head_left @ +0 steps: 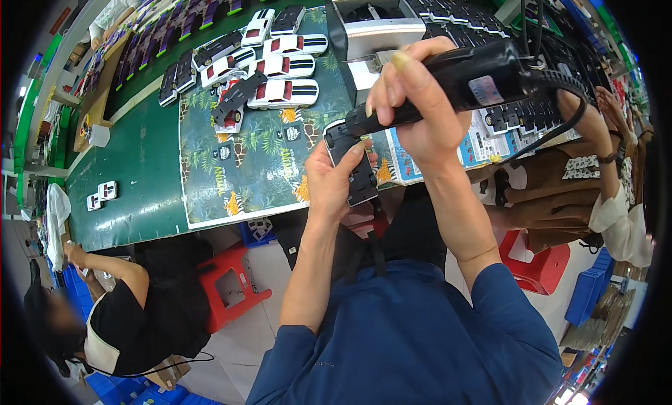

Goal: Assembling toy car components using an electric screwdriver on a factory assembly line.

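Note:
My left hand is wrapped around a toy car, turned so that its black underside faces up. In my right hand is a black corded electric screwdriver, lying nearly level above the table edge. Its tip end meets the far part of the car's underside; the bit itself and any screw cannot be made out. Beyond my left hand, several white toy cars with dark stripes stand grouped on a printed sheet. A black-bottomed toy car leans over one of them.
A silver metal machine stands at the back. Rows of black car undersides fill the back right. The screwdriver's cable loops at the right. Small white parts lie far left. Co-workers sit on both sides; red stools stand below.

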`<state>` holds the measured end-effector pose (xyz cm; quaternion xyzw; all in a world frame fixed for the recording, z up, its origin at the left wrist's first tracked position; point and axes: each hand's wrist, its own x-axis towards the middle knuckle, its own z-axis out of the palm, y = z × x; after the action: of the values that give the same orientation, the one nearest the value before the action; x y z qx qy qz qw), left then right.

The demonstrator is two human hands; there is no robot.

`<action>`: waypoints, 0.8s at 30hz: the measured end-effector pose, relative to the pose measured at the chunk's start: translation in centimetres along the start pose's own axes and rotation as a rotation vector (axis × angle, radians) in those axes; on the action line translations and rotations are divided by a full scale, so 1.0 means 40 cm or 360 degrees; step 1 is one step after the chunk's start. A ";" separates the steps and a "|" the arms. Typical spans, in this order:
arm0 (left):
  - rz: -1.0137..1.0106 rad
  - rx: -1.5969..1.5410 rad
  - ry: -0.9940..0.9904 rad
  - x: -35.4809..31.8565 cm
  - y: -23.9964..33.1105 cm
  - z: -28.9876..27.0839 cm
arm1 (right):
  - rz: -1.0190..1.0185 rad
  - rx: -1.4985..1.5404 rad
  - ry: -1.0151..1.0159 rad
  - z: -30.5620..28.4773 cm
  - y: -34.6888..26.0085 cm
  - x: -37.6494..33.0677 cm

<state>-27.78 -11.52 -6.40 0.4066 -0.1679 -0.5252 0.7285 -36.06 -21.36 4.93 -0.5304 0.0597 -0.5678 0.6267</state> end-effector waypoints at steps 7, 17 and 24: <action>-0.0034 0.0128 0.0012 -0.011 0.015 0.006 | -0.0039 -0.0077 0.0023 0.021 0.031 -0.010; -0.0057 0.0142 -0.0037 -0.009 0.023 0.010 | 0.0019 -0.0364 -0.0305 -0.018 0.055 -0.001; -0.0041 0.0232 -0.0059 -0.010 0.020 0.008 | -0.0138 -0.0606 -0.0674 -0.037 0.045 0.001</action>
<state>-27.65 -11.20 -5.50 0.4509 -0.2139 -0.5285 0.6868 -35.88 -22.63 2.97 -0.7473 0.0102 -0.4492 0.4895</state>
